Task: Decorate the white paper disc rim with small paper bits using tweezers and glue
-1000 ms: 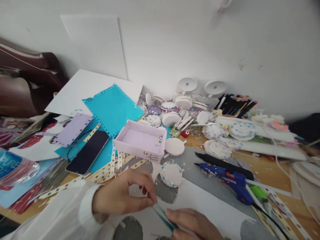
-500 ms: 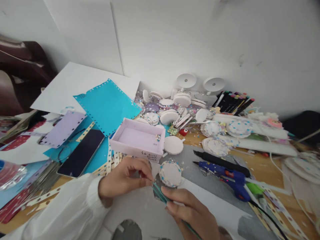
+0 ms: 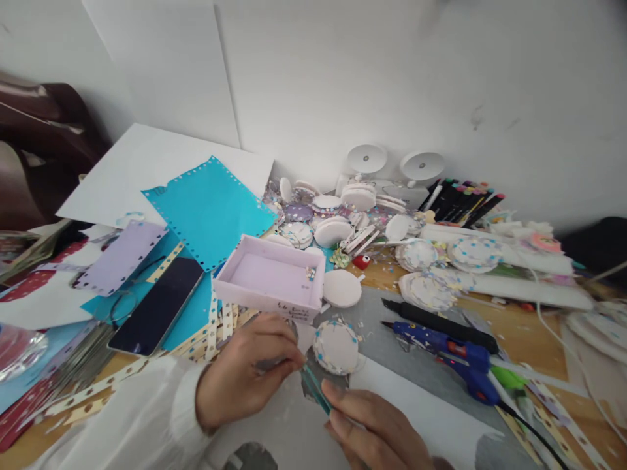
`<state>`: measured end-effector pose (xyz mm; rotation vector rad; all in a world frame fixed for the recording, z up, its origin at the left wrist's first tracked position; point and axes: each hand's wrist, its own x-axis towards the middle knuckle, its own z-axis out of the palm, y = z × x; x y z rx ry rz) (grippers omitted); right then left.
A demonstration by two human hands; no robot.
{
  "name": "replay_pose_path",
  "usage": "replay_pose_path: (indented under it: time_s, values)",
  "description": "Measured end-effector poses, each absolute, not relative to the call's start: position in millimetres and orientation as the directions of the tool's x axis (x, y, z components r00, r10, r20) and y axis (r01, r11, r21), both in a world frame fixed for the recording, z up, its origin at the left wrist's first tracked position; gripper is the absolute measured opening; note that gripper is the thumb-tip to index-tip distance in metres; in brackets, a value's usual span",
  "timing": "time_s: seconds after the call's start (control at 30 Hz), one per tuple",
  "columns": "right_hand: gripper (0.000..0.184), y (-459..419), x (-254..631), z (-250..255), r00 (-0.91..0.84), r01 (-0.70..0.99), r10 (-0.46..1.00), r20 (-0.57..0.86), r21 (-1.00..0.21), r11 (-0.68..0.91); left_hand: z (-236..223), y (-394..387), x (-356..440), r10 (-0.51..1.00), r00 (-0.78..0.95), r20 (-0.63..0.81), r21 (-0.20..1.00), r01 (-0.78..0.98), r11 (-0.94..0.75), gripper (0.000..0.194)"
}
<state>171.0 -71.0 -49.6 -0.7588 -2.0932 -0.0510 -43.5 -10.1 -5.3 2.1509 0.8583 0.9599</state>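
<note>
My right hand (image 3: 375, 421) is closed around a pair of teal tweezers (image 3: 316, 389), which slant up and left. At their tips, my left hand (image 3: 252, 369) pinches thumb and fingers together; whatever is between them is too small to make out. Just beyond the tweezers lies a white paper disc (image 3: 336, 346) edged with blue and pale dots. A lilac box (image 3: 267, 300) stands behind my left hand, with a few tiny pieces in its right corner. Beside the box is a plain white disc (image 3: 343, 288) with a small tab.
A blue glue gun (image 3: 453, 356) and a black pen-shaped tool (image 3: 441, 326) lie on the right. To the left are a phone (image 3: 157, 307) and blue punched paper (image 3: 210, 212). Many white discs (image 3: 360, 196) pile up by the wall, near markers (image 3: 458, 202).
The view has shifted slightly. My left hand remains pinched at the tweezer tips, its fingers drawn a little closer together, and my right hand sits slightly lower.
</note>
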Motion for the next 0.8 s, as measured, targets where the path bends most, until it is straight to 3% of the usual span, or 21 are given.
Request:
replay_pose_path:
  time_s: [0.13,0.3,0.5,0.63,0.7,0.8]
  values:
    - [0.012,-73,168,-44,-0.388,0.564,0.466,0.795,-0.195,0.802,-4,-15,-42,0.688,0.528,0.497,0.629,0.326,-0.705,0.018]
    - [0.011,-75,169,-37,-0.494,0.540,0.368,0.787,-0.054,0.840,2,-25,-43,0.651,0.519,0.554,0.523,0.391,-0.757,0.021]
    - [0.014,-88,165,-39,-0.345,0.606,0.439,0.830,-0.159,0.779,11,-38,-36,0.685,0.482,0.546,0.449,0.521,-0.726,0.023]
    - [0.012,-92,170,-35,-0.410,0.588,0.457,0.789,-0.154,0.794,13,-23,-46,0.652,0.387,0.652,0.298,0.660,-0.690,0.020]
    - [0.017,-94,172,-35,-0.411,0.545,0.462,0.786,-0.195,0.815,15,-14,-60,0.668,0.277,0.691,0.303,0.728,-0.615,0.014]
    - [0.020,-96,170,-39,-0.170,0.513,0.528,0.832,-0.383,0.768,16,-11,-80,0.721,0.355,0.595,0.331,0.709,-0.623,0.011]
